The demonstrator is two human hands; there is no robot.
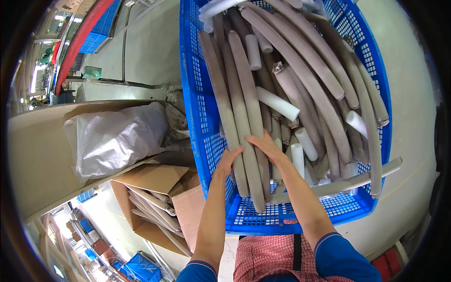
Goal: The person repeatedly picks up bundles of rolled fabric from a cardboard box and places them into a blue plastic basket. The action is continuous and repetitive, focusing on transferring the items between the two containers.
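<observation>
Both my hands reach into a blue perforated plastic basket [193,136] heaped with long grey-brown padded tubes. My left hand [229,160] is closed against the left side of a few tubes lying side by side [238,108], its fingers partly hidden beneath them. From the other side my right hand [266,144] clasps the same tubes, with its thumb on top. The near ends of these tubes [256,197] point toward me. Short white foam cylinders [278,103] are scattered among the other tubes [300,61].
One loose tube [357,180] lies crosswise at the basket's near end and sticks out over its right rim. At left, an open cardboard box [190,211] holds more tubes, below a ledge bearing a white plastic bag [117,136]. A blue crate [143,268] sits at lower left.
</observation>
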